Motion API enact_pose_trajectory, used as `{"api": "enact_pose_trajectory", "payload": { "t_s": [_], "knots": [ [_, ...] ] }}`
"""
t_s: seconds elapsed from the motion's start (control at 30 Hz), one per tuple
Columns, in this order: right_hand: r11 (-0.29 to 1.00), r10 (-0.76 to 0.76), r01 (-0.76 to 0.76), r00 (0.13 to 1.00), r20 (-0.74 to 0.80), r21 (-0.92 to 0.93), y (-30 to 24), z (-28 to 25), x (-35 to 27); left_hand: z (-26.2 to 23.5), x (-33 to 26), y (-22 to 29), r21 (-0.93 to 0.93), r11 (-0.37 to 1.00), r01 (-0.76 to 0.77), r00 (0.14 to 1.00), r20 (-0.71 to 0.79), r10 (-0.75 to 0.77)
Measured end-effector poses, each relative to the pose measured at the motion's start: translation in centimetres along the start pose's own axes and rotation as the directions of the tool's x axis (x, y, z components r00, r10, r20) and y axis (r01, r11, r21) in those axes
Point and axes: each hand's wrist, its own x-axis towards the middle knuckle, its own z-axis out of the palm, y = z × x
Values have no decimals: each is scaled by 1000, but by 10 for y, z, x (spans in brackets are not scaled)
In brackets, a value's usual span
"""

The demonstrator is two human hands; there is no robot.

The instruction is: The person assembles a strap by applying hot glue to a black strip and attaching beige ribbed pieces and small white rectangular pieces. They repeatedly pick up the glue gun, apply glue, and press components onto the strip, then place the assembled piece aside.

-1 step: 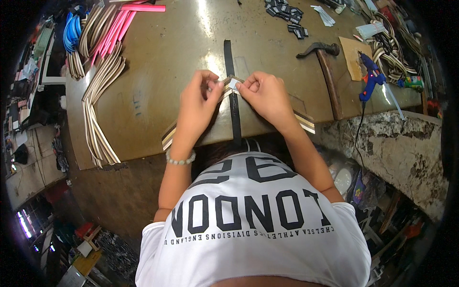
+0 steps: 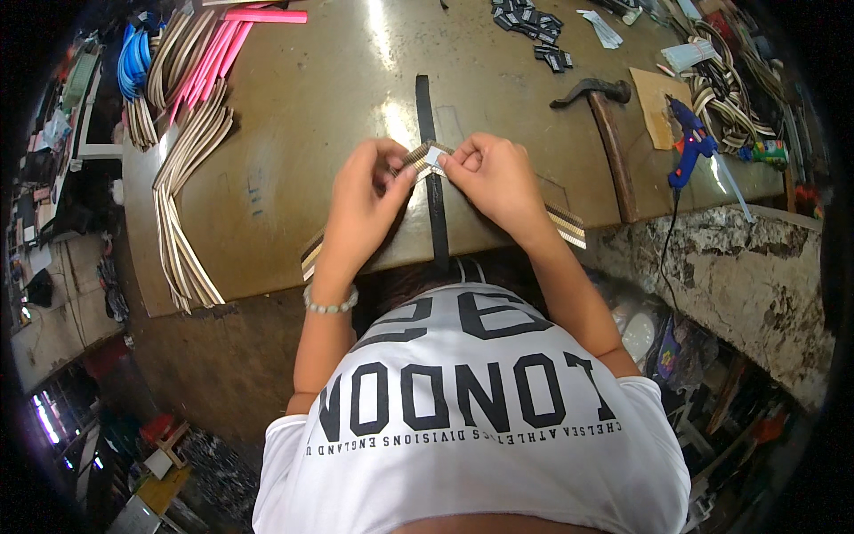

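Note:
A striped band (image 2: pixel 567 226) in black, gold and white bends to a peak in front of me, its two ends slanting down under my forearms. At that bend sits a small white piece (image 2: pixel 434 157). My right hand (image 2: pixel 503 185) is closed on the band, thumb at the edge of the white piece and fingers curled. On the other slope, my left hand (image 2: pixel 363 196) pinches the band between thumb and curled fingers, which partly hide it. Beneath the bend, a black strip (image 2: pixel 427 111) runs along the tabletop (image 2: pixel 294 160) toward its near edge.
A hammer (image 2: pixel 612 147) lies to the right, with a blue glue gun (image 2: pixel 689 142) on brown cardboard (image 2: pixel 654 98) beyond it. Cream strips (image 2: pixel 191 169), pink strips (image 2: pixel 218 58) and a blue coil (image 2: pixel 133 62) lie at left. Small black pieces (image 2: pixel 529 22) are scattered at the far side.
My left hand has shifted slightly left and nearer to me, away from the bend, uncovering more of the band there. My right hand stays in place.

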Motion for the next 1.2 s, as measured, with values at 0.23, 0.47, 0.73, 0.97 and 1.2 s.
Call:
{"api": "enact_pose_trajectory", "payload": {
  "t_s": [0.23,0.47,0.73,0.97,1.2],
  "knots": [
    [1000,-13,13,1000,-2,17,3,2,0,1,-14,-5,145,954,-263,964,69,256],
    [1000,-20,20,1000,7,4,6,2,2,13,-2,-6,125,990,-64,996,-57,72],
    [958,-286,286,957,48,9,-9,-13,-4,13,8,-7,133,990,44,997,-66,-35],
    [961,-271,244,930,248,133,-12,-11,63,17,-1,-3,265,964,-9,996,-88,33],
    [974,-161,207,917,365,-91,-11,-5,104,23,-13,-2,499,855,-140,975,-78,206]
  ]
}}
